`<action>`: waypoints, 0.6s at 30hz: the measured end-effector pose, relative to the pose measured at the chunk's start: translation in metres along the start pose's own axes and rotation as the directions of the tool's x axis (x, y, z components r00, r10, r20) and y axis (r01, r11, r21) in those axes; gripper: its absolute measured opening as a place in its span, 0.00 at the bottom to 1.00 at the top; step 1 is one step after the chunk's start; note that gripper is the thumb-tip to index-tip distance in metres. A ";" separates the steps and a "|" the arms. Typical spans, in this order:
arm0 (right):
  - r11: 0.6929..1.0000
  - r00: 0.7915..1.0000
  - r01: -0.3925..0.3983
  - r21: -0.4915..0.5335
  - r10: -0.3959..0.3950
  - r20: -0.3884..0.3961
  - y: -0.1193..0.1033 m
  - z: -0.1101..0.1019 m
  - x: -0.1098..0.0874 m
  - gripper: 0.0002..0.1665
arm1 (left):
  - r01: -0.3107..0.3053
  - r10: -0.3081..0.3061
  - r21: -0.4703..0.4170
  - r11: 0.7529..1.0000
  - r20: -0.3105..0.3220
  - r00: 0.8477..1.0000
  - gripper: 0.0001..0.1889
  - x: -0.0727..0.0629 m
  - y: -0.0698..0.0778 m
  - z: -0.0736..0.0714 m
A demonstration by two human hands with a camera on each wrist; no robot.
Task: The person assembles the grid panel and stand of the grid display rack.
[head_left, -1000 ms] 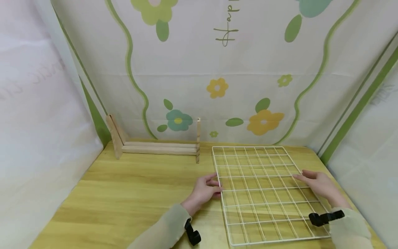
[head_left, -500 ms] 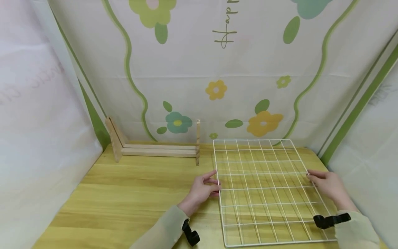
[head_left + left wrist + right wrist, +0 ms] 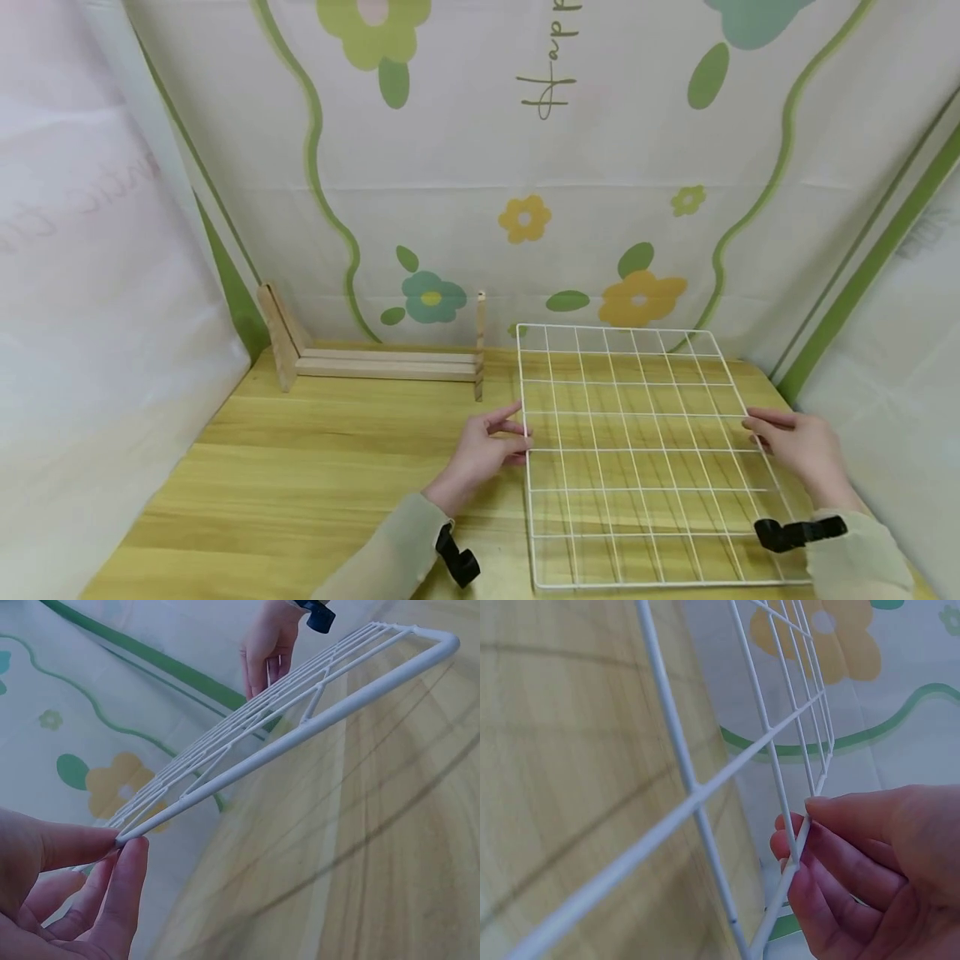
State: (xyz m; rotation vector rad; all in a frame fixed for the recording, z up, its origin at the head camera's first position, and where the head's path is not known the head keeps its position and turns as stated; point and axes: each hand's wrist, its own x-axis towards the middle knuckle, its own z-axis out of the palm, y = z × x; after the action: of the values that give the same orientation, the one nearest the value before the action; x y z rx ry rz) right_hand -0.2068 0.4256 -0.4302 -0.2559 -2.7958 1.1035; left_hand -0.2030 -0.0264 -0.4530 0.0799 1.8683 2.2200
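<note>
Left pinch: the left hand (image 3: 480,450) grasps the side rod of the white wire grid (image 3: 632,450) between thumb and fingers, at the grid's 9 o'clock as seen in the head view.
Right pinch: the right hand (image 3: 802,450) grasps the opposite side rod at 3 o'clock, thumb to one side and fingers curled round the other.
Grid position: between 4 and 5 o'clock from the head view's centre, spanning the gap between the hands.
Grid clearance: held tilted above the wooden table (image 3: 315,483), its shadow lines falling on the boards; whether the near edge touches the wood is hard to tell.
Sleeves: pale cuffs, the left sleeve (image 3: 401,542) between 7 and 8 o'clock from its hand, the right sleeve (image 3: 858,554) at 5 o'clock.
Wrist fittings: a black mount (image 3: 459,562) at the left cuff, a second black mount (image 3: 798,533) at the right cuff.
Wooden stand: the stand (image 3: 386,369), two end pieces joined by low rails, rests on the table between 10 and 11 o'clock from the left hand, apart from the grid.
Backdrop: a flower-printed sheet (image 3: 585,150) hangs at the table's 12 o'clock.
</note>
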 end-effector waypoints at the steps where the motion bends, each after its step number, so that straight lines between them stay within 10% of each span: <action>1: 1.000 1.000 -0.002 0.007 0.002 -0.009 -0.001 0.000 0.000 0.32 | -0.008 0.008 0.005 1.000 0.000 1.000 0.35 0.001 0.001 0.000; 18: 0.988 1.000 0.016 0.153 -0.015 -0.006 -0.005 -0.007 0.004 0.30 | -0.074 0.077 0.066 0.995 -0.040 0.996 0.32 0.007 0.009 -0.006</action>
State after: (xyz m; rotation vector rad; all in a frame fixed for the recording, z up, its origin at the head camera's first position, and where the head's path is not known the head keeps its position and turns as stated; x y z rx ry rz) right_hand -0.2097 0.4270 -0.4211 -0.2198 -2.6861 1.3040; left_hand -0.2125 -0.0319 -0.4456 0.1173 1.9920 2.2269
